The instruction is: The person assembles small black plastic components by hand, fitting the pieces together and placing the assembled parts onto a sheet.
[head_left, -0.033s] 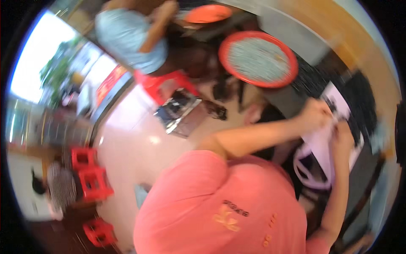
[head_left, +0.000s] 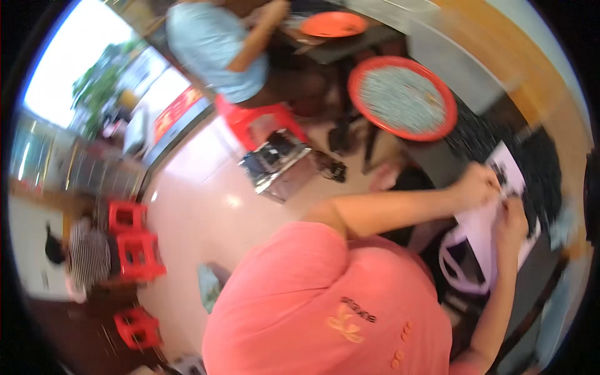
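My left hand (head_left: 478, 186) is closed, its fingertips pinched together above a pale lavender sheet or board (head_left: 478, 228) at the right. My right hand (head_left: 512, 222) is close beside it, fingers also bent in a pinch. Something small and dark shows around the fingertips, too blurred to name. Small dark pieces lie on the upper part of the lavender surface. A lavender loop-shaped piece (head_left: 451, 275) hangs at its lower left. Just beyond my hands, a heap of thin black pieces (head_left: 542, 172) covers the table.
A red round tray (head_left: 454, 100) full of thin pale-green pieces is on the table ahead. Beyond it stands an orange tray (head_left: 334, 24). A person in light blue (head_left: 215, 50) sits on a red stool (head_left: 265, 122). A box (head_left: 275, 162) stands on the floor; more red stools (head_left: 140, 256) at left.
The whole view has shifted, so the scene appears farther right and slightly lower. Both hands remain together over the lavender surface, fingers still closed.
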Available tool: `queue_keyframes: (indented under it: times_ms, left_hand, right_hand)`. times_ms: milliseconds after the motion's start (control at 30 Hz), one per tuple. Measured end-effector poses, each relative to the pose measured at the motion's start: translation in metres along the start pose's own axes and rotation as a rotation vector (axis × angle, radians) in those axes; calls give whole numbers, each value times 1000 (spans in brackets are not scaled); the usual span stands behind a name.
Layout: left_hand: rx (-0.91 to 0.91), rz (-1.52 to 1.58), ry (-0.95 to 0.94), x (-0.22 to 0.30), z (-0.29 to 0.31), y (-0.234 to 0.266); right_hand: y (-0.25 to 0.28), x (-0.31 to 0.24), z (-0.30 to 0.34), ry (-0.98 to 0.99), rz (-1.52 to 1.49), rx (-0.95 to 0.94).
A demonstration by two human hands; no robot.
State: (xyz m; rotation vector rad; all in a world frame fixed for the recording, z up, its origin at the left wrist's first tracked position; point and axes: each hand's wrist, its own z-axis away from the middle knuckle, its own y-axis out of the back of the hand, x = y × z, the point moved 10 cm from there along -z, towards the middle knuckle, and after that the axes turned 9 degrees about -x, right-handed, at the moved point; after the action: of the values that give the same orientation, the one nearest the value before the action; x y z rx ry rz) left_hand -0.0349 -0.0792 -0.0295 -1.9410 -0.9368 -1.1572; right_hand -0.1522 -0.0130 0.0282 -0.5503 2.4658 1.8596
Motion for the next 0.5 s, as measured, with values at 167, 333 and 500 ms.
queue_keyframes:
  times_ms: [167,333,500]
  left_hand:
    - [-6,177,215,-7,7,-5]
    - [8,205,209,-4,5,-5]
    - [-26,184,165,-2,-1,-11]
  right_hand:
    - [0,-3,3,-132,-438,7]
    - [-5,-6,3,-116,-713,36]
    - [-23,32,2,-173,-1138,49]
